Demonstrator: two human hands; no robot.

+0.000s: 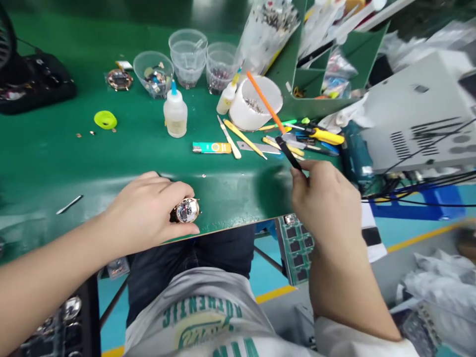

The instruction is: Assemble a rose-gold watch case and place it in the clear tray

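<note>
My left hand (152, 210) grips a small round watch case (187, 210) near the front edge of the green table (230, 193); its inner parts face up. My right hand (323, 193) holds a thin black tool (288, 153) between thumb and fingers, its tip pointing up and left. Beyond that tip lies a group of hand tools, with a yellow-handled one (327, 136) among them. An orange stick (266, 102) leans on the rim of a white cup (256, 104). A green and yellow lighter (211, 148) lies left of a craft blade (258, 147).
White bottles (175, 113) and clear plastic cups (188, 57) stand at the back. A yellow-green dish (105, 120) and tweezers-like metal piece (69, 204) lie at left. A grey machine (424, 114) with black cables stands at right. Trays of parts (297, 250) sit below the edge.
</note>
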